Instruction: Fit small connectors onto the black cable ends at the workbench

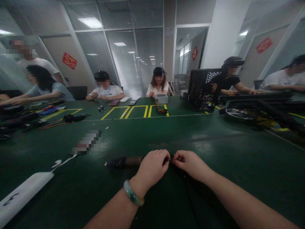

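A dark electric screwdriver [130, 162] with a silver tip lies across the green table in front of me, its tip pointing left. My left hand [153, 165] is closed round its right end and hides that part. Close beside it, my right hand [188, 163] pinches a small black cable plug [172, 159] against the end of the screwdriver. Whether the plug is seated cannot be made out. A faint dark cable [188, 190] runs along the table below my right hand.
At left are a white power strip [26, 194] and a phone [87, 142] on a white cable. Farther back stand a black computer case [202, 89], a grey power supply [161, 98] with coloured wires, and dark parts [269, 108]. Several people sit across the table.
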The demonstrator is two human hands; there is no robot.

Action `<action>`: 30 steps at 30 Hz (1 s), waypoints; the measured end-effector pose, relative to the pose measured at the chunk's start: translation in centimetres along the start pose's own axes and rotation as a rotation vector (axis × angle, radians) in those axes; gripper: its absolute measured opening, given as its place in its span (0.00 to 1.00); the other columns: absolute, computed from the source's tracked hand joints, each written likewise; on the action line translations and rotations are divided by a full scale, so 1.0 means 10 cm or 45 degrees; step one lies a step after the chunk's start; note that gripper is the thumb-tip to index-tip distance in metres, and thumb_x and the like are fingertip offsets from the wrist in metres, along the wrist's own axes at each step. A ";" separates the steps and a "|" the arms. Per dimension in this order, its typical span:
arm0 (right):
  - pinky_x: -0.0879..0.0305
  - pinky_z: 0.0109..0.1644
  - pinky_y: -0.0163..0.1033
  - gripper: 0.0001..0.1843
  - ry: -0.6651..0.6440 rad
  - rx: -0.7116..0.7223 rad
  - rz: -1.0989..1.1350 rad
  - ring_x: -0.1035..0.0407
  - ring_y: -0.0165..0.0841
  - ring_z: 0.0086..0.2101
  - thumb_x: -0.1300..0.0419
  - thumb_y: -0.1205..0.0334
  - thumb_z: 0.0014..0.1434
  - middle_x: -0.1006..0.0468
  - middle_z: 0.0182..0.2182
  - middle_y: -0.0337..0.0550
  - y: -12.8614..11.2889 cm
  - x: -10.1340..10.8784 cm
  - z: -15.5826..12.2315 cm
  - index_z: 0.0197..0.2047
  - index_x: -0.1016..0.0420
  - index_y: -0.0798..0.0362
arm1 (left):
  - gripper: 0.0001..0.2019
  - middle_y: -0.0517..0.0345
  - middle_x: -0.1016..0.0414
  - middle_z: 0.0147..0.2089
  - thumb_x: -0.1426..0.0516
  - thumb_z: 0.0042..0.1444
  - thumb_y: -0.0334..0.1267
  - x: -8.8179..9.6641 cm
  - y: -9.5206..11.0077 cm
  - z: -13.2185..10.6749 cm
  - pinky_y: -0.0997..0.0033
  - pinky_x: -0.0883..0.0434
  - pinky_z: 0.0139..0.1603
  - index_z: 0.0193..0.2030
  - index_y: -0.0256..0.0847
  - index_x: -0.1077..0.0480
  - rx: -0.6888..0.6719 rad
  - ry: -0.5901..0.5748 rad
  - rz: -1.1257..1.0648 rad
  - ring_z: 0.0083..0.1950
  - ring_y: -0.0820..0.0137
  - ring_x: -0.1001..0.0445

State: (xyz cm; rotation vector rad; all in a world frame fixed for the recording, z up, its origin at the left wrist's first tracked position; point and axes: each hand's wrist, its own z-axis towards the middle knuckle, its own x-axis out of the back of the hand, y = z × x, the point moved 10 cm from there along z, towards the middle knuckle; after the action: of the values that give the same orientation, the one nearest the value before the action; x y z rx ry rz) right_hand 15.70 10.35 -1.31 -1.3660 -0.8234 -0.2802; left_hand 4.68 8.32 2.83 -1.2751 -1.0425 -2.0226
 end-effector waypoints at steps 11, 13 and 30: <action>0.42 0.30 0.32 0.08 0.011 0.012 -0.020 0.31 0.29 0.27 0.42 0.59 0.58 0.23 0.27 0.38 -0.01 0.04 0.00 0.34 0.25 0.52 | 0.05 0.58 0.27 0.41 0.46 0.58 0.35 0.03 0.02 -0.01 0.64 0.34 0.48 0.41 0.42 0.31 0.019 -0.001 -0.025 0.43 0.66 0.29; 0.42 0.30 0.32 0.07 0.014 0.029 -0.018 0.31 0.29 0.28 0.42 0.59 0.58 0.23 0.27 0.38 -0.02 0.04 0.01 0.35 0.25 0.52 | 0.06 0.58 0.27 0.42 0.46 0.58 0.35 0.03 0.02 0.00 0.63 0.34 0.49 0.42 0.43 0.31 0.015 -0.002 -0.028 0.44 0.66 0.29; 0.43 0.28 0.31 0.11 -0.022 -0.007 0.020 0.31 0.30 0.27 0.43 0.56 0.58 0.23 0.27 0.38 -0.02 0.02 0.01 0.35 0.24 0.52 | 0.04 0.60 0.26 0.45 0.43 0.56 0.32 0.05 0.06 0.01 0.54 0.43 0.62 0.38 0.44 0.30 -0.053 0.099 0.030 0.48 0.67 0.29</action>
State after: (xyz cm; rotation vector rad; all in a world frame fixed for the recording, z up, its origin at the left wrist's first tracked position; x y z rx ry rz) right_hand 15.68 10.40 -1.07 -1.3816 -0.8263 -0.2589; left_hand 4.99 8.04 3.49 -1.2138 -0.9495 -2.0690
